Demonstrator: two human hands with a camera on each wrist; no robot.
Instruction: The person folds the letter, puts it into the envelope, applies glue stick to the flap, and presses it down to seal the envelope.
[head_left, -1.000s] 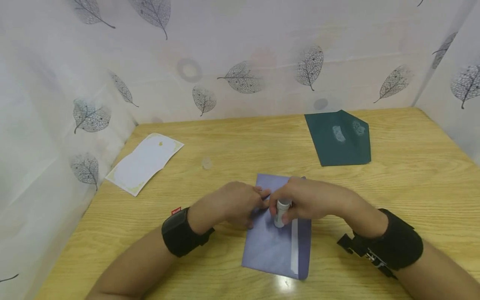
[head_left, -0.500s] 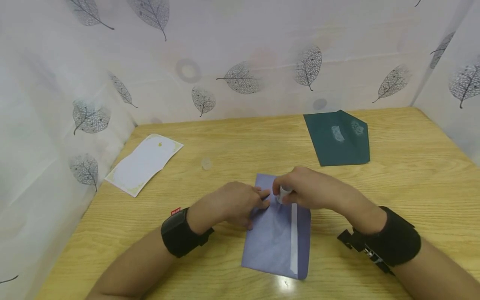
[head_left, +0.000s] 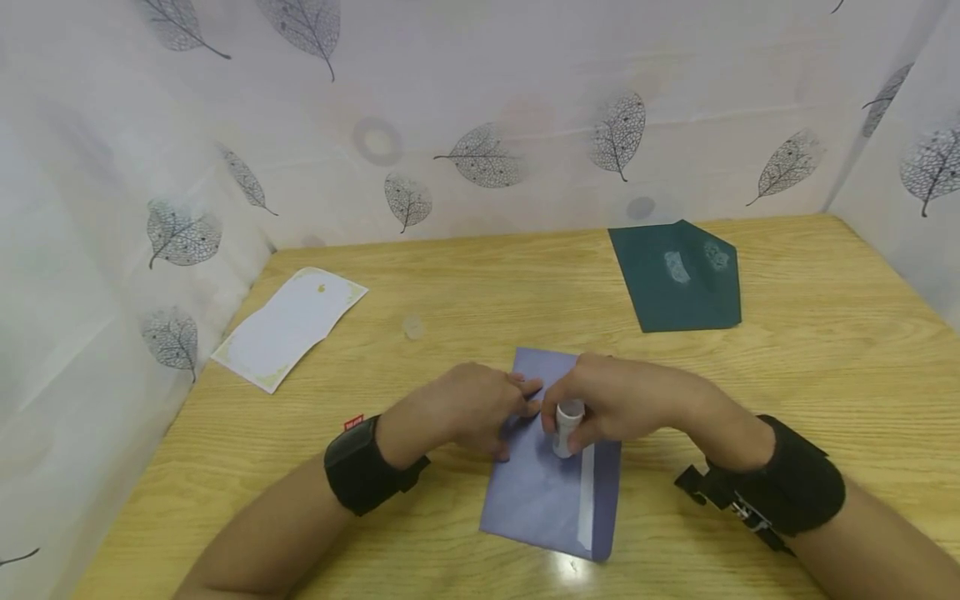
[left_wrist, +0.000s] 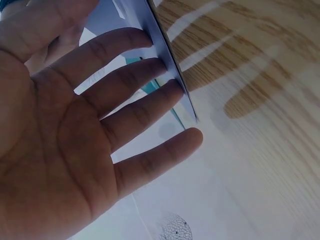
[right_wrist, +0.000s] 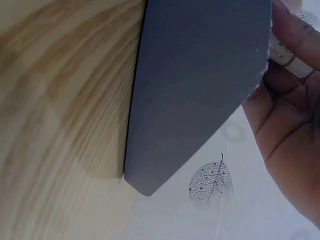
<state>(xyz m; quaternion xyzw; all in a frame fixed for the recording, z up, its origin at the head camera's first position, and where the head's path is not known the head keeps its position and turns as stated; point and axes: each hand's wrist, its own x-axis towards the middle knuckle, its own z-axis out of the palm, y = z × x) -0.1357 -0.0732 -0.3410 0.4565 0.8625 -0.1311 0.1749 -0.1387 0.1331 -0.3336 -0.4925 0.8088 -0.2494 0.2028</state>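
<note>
A purple envelope with a pale strip along its right side lies on the table before me. My left hand rests on its left edge; in the left wrist view the fingers are spread and nearly straight against the envelope. With thumb and fingers my right hand holds a white glue stick, its lower end at the envelope's surface. In the right wrist view, part of the glue stick shows the letters "STICK" behind the envelope's raised flap. The applying end is hidden.
A dark green envelope with two whitish patches lies at the back right. At the left is a white card with yellowish corner decoration. A small round translucent piece sits between them. A leaf-patterned curtain borders the table.
The right hand with the glue stick went away from me over the envelope, then came back toward me. The envelope's near end has shifted slightly left. The left hand has stayed in place.
</note>
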